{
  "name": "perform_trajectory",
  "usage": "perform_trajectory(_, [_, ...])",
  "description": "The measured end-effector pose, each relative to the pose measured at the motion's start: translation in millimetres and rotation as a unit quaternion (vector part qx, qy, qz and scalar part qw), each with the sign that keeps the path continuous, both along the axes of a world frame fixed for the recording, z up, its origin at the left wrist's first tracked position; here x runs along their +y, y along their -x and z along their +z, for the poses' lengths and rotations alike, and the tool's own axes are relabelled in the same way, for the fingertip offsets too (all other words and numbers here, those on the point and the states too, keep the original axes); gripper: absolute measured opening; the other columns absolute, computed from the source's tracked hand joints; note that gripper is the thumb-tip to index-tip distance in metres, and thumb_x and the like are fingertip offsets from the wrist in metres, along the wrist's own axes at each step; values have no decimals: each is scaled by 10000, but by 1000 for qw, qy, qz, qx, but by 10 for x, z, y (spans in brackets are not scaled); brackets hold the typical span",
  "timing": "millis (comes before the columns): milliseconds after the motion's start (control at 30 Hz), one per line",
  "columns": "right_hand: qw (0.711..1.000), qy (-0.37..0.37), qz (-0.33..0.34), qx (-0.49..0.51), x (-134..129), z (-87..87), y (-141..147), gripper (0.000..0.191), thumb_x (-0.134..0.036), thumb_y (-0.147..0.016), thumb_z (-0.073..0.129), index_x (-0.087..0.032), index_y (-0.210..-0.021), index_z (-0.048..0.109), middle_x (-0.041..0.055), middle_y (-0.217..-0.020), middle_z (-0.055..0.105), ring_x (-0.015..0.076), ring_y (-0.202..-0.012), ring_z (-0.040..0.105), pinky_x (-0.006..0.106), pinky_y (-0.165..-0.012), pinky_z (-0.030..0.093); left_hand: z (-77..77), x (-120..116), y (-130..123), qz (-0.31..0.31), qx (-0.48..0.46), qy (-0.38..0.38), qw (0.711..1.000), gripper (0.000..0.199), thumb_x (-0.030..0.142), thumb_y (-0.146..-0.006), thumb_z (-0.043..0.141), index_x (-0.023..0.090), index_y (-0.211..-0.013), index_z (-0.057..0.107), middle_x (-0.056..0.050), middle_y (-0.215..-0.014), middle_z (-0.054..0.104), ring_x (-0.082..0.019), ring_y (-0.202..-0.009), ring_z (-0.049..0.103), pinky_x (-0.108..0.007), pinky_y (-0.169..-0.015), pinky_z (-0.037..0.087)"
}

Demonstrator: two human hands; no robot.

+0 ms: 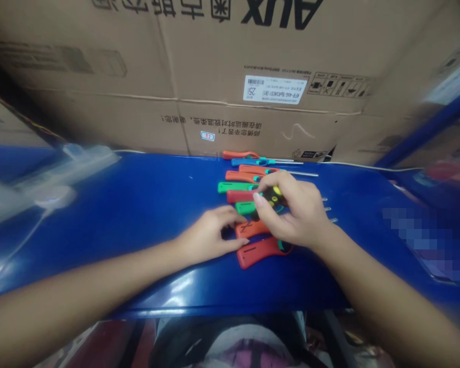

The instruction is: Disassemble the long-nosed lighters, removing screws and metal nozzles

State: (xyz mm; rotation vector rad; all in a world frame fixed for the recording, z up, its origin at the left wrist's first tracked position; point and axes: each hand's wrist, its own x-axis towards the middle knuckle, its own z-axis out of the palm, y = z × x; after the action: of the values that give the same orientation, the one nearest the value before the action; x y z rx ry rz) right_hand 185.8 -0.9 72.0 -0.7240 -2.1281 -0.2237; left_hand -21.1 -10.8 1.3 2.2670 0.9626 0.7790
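Long-nosed gas lighters lie in a rough column on the blue table, their handles to the left. My left hand (218,231) pinches the handle end of an orange lighter (255,228) with an X mark, thumb below and fingers above. My right hand (297,209) is closed around a black-and-yellow screwdriver handle (271,198), held over the lighters; its tip is hidden. Nearest me lies a red-orange lighter (258,252). Under my right hand and beyond are a green lighter (245,207), a red lighter (239,196), another green lighter (233,187) and a blue lighter (249,162).
A large cardboard box (138,117) stands along the back of the blue table (145,214). At the left are a clear plastic container (72,168) and a white plug with cable (55,197). A blurred flat object (425,245) lies at the right.
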Motion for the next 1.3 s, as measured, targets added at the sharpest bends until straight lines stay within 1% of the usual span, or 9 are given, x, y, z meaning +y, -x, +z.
perform_trajectory(300, [999,-8,-11,-29,-41,28,54,190,-324,-899,682,-192,-1032,649,55,-985,775,177,-878,731,256,-795,549,-58,3,-5,-5,-3,-14,1000,239,290,-852,740,186,-1066,723,-61,-1026,703,-193,-882,670,-306,-788,537])
perform_trajectory(500, [983,84,71,-144,11,244,104,389,-276,-952,478,-112,-1295,563,144,-1300,678,238,-1132,672,333,-832,555,-54,-7,-23,-5,-30,-23,999,186,242,-855,723,186,-1032,737,-46,-994,699,-181,-872,669,-292,-789,543])
perform_trajectory(567, [973,96,71,-196,35,354,130,411,-278,-917,474,-110,-1278,578,141,-1245,698,250,-1059,688,341,-762,541,-44,-6,-23,-11,-41,-27,999,193,221,-846,726,189,-1036,736,-46,-1031,702,-191,-916,672,-301,-828,545])
perform_trajectory(700, [962,93,31,-254,69,506,190,286,-422,-930,535,-176,-930,681,41,-781,726,205,-703,671,291,-581,410,-38,2,-17,-21,-44,-11,999,266,172,-819,728,187,-1085,719,-51,-1079,714,-213,-979,678,-313,-852,549])
perform_trajectory(867, [958,118,74,-252,94,499,182,297,-269,-923,484,-151,-1149,636,75,-1021,726,196,-850,665,287,-653,407,-46,3,-10,-15,-55,-21,998,245,226,-850,714,181,-1091,711,-61,-1060,703,-210,-968,676,-318,-852,547])
perform_trajectory(967, [966,74,58,-239,111,454,151,233,-341,-923,506,-170,-889,661,31,-751,684,175,-672,611,286,-583,359,-41,1,-14,-16,-57,-17,998,276,195,-837,719,188,-1112,700,-52,-1065,696,-202,-969,670,-308,-851,544])
perform_trajectory(1033, [969,60,54,-233,121,440,138,268,-352,-953,484,-179,-834,650,25,-713,669,167,-657,602,281,-580,356,-37,1,-17,-13,-52,-19,998,256,205,-834,727,182,-1088,704,-52,-1045,693,-196,-940,667,-303,-834,546])
perform_trajectory(1167, [966,86,50,-240,131,440,134,330,-308,-958,424,-134,-1153,626,116,-1084,708,208,-876,656,285,-641,406,-43,9,-10,-8,-30,-25,999,224,271,-859,719,178,-1063,715,-59,-1012,689,-195,-903,665,-311,-809,546])
perform_trajectory(1300, [965,87,-13,-248,139,417,145,348,-421,-982,416,-159,-1012,643,67,-850,717,203,-745,643,273,-591,353,-47,18,12,-22,-12,-22,999,253,272,-872,700,166,-1102,705,-80,-1066,692,-213,-958,663,-329,-840,544])
